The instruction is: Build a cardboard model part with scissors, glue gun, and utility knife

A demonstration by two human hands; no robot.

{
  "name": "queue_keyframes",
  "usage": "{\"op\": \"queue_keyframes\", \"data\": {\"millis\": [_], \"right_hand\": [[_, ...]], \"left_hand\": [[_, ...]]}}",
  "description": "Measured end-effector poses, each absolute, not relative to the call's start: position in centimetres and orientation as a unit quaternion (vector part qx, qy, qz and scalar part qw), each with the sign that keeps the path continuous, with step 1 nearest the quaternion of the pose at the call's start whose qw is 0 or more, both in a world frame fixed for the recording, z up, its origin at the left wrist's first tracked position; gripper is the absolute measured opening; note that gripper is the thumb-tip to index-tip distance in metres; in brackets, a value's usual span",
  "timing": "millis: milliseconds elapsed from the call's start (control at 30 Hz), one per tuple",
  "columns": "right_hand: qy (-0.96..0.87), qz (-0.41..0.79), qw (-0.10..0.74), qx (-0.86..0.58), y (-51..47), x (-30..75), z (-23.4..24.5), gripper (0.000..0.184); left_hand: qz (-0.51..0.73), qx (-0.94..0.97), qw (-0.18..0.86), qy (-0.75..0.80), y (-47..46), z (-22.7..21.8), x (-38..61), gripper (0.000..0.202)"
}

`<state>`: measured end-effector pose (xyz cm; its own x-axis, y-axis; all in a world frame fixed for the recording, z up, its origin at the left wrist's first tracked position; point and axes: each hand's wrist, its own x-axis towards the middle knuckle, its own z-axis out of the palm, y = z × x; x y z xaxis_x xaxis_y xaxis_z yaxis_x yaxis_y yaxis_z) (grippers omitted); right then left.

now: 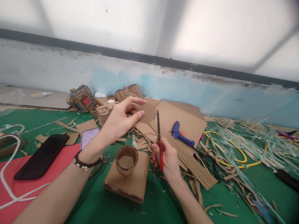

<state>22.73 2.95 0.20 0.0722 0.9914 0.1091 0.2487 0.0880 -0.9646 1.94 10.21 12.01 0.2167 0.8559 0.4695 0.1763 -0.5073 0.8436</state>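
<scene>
- At the far left, a white cable (9, 187) curls over a red sheet (61, 165) on the green table (81, 210).
- A black phone (42, 157) lies on the red sheet.
- Farther back, near the wall (112, 73), a cardboard model (83, 99) with a red panel sits tilted.
- A second phone (90, 135), its screen lit with a timer, is partly hidden by the left forearm, which wears a dark bracelet (86, 161).
- The left hand (127, 113) pinches a round cardboard disc (148, 112) between thumb and fingers, holding it up above the table.
- Below it, a cardboard ring (127, 169) stands on top of a flat cardboard box (126, 186).
- The right hand (167, 155) grips red-handled scissors (161, 152), blades pointing upward just beside the disc's right edge; whether they touch cannot be told.
- A blue glue gun (181, 135) lies on cardboard pieces (182, 113), right of the scissors.
- At the far right, a yellow cable (245, 157) loops among thin wooden sticks (224, 122) and clear strips.
</scene>
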Motion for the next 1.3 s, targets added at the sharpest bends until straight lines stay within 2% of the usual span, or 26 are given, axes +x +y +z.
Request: {"op": "queue_keyframes", "data": {"millis": [100,300,567,700,900,1067,1300], "right_hand": [[-0.554,0.409,0.518,-0.507,3.6,23.0,-0.7,0.059],[-0.590,0.415,0.562,-0.405,4.3,22.4,-1.5,0.082],[-0.571,0.467,0.551,-0.390,3.8,22.0,-1.5,0.083],[-0.563,0.453,0.559,-0.406,3.9,21.6,-0.9,0.085],[-0.572,0.422,0.560,-0.425,3.8,21.6,-0.8,0.080],[-0.605,0.365,0.518,-0.482,3.6,22.4,-1.4,0.071],[-0.604,0.346,0.489,-0.525,3.1,22.7,-0.9,0.056]], "left_hand": [[0.517,0.700,0.345,0.353,10.2,12.0,1.9,0.029],[0.516,0.694,0.386,0.321,9.6,11.8,2.8,0.027],[0.497,0.717,0.368,0.321,8.7,11.6,3.7,0.028],[0.497,0.710,0.382,0.321,8.7,11.5,3.9,0.028],[0.488,0.713,0.381,0.328,8.6,11.6,3.9,0.027],[0.491,0.712,0.384,0.324,8.6,11.8,3.8,0.026],[0.498,0.721,0.357,0.324,8.9,12.0,3.5,0.026]]}}
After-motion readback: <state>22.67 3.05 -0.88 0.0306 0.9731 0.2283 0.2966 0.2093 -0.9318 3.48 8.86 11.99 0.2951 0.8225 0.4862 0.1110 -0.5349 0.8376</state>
